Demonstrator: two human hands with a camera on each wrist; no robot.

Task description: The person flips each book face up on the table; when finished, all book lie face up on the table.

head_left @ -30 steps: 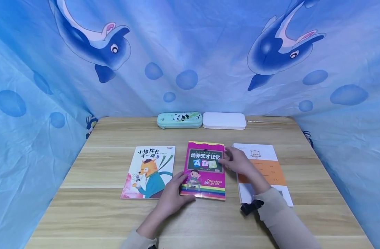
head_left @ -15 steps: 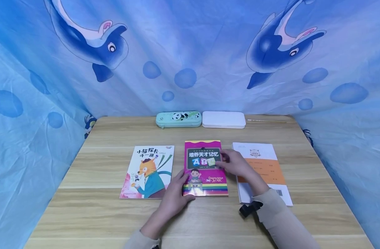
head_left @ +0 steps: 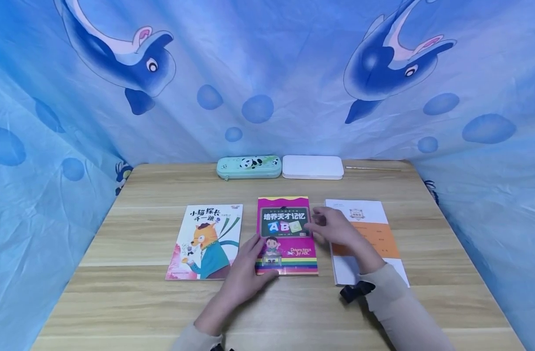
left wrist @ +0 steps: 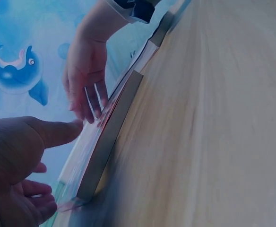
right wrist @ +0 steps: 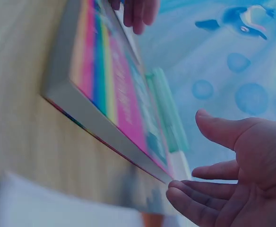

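A pink book (head_left: pixel 287 249) with a green chalkboard panel and "ABC" on its cover lies flat in the middle of the table in the head view. My left hand (head_left: pixel 245 273) is at its left edge, thumb by the lower left corner and fingers spread along the side. By the upper right edge is my right hand (head_left: pixel 335 228), its fingers loosely bent and its thumb near the chalkboard panel. In the right wrist view, the right hand (right wrist: pixel 242 170) has its fingers beside the book's far corner; whether they touch it I cannot tell.
Left of the pink book lies a white picture book (head_left: pixel 206 243) with an orange cat. A white and orange book (head_left: pixel 383 239) lies to the right, partly under the right forearm. Along the back stand a green panda pencil case (head_left: pixel 249 168), a white case (head_left: pixel 313 167) and a pencil (head_left: pixel 372 168).
The pink book has turned and now lies straighter, slightly further left. Both hands stay beside it; the right hand moved in against its edge, then drew back a little. The whole view shifts slightly.
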